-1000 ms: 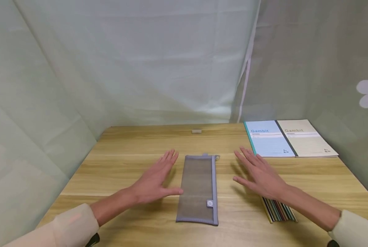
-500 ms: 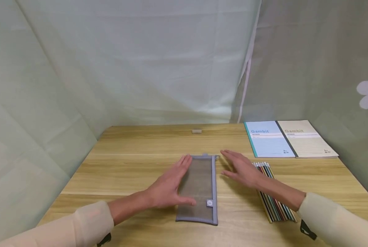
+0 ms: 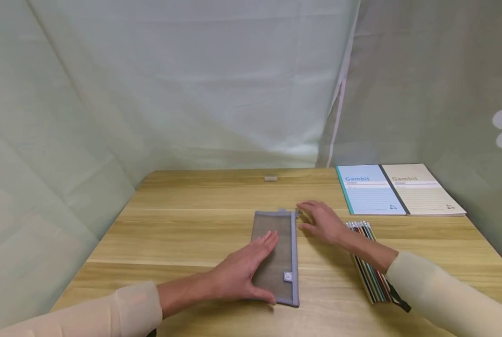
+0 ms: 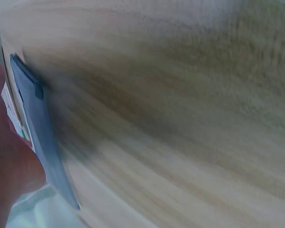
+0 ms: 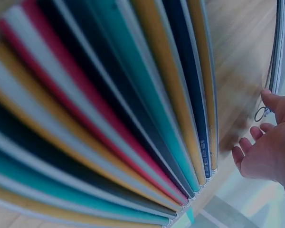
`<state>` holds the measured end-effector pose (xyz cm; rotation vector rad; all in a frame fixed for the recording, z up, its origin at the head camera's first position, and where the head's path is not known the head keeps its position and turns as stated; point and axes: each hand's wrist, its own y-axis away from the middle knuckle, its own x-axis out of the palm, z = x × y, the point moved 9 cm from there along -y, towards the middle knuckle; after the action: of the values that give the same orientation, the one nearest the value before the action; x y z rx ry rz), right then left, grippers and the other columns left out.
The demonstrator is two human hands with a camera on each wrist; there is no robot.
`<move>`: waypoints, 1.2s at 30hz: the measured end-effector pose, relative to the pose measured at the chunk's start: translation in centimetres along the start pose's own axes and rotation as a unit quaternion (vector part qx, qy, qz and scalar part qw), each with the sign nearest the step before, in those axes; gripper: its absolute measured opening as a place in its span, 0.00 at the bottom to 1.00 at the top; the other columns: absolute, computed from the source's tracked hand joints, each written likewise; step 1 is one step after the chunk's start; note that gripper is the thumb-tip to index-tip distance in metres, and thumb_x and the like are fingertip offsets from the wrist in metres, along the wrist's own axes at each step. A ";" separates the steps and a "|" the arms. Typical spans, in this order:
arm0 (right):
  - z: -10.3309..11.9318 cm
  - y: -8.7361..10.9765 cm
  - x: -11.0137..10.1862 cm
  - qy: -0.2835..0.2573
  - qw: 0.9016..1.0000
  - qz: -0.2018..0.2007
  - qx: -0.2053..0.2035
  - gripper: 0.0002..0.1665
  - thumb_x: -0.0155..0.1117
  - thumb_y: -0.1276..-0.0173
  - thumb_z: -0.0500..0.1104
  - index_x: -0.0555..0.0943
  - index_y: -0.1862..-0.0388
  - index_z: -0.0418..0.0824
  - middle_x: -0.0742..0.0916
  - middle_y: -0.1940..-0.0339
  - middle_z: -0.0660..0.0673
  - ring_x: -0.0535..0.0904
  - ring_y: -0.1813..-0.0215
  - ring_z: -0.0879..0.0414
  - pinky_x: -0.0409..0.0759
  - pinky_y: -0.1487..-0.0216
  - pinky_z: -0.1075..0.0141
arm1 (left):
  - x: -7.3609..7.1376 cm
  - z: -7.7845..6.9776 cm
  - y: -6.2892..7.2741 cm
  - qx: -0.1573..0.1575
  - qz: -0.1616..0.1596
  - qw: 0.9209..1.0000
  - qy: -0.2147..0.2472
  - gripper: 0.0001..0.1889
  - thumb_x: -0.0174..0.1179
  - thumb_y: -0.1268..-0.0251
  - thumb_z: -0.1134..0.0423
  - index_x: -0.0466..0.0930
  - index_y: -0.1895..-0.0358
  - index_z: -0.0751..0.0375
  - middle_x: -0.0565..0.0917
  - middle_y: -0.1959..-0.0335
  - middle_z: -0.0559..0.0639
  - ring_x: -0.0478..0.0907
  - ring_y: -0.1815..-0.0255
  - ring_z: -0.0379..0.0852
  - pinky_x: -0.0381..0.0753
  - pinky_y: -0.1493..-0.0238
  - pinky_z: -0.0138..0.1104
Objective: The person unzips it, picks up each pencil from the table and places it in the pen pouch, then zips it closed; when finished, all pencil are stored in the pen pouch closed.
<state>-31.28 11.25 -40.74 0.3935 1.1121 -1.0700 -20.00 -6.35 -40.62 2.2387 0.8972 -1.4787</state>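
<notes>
The left hand spreads over the pouch; the right hand, loosely spread, is beside the zip pull. Pressing the pouch flat should prevent slipping.

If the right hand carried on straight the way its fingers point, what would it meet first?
Most likely the zipper pull at the far right corner of the mesh pouch, just ahead of the right hand; whether they already touch is unclear.

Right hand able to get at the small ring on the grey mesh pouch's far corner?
Likely yes: the right hand is close to the small ring, nothing visible between, and the left hand is over the grey mesh pouch, clear of that corner.
</notes>
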 end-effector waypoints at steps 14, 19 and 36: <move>-0.4 -1.2 0.5 0.016 1.000 -0.018 0.010 0.18 0.75 0.29 0.37 0.87 0.42 0.33 0.86 0.40 0.33 0.79 0.37 0.35 0.78 0.31 0.39 | 2.3 -1.5 0.6 0.047 0.053 0.997 -0.009 0.52 0.70 0.31 0.39 0.54 0.15 0.62 0.58 0.15 0.56 0.55 0.15 0.52 0.60 0.17 0.45; -0.6 -1.3 0.4 0.017 0.999 -0.021 0.025 0.14 0.75 0.29 0.37 0.89 0.46 0.35 0.87 0.42 0.36 0.80 0.38 0.37 0.80 0.33 0.41 | 2.7 -1.6 0.7 0.057 0.060 0.997 -0.014 0.45 0.67 0.26 0.42 0.59 0.16 0.59 0.63 0.16 0.53 0.61 0.18 0.50 0.66 0.19 0.44; -1.3 -1.4 -0.5 -0.004 0.998 -0.025 0.052 0.09 0.77 0.31 0.39 0.92 0.54 0.39 0.91 0.53 0.43 0.85 0.59 0.52 0.88 0.59 0.59 | 1.0 -2.4 1.2 0.137 -0.015 0.990 -0.034 0.21 0.67 0.23 0.54 0.83 0.31 0.52 0.85 0.36 0.43 0.80 0.38 0.31 0.84 0.42 0.26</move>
<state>-33.17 11.79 -40.52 0.4453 1.0676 -1.1749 -17.23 -5.56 -40.58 2.3527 0.7483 -1.7759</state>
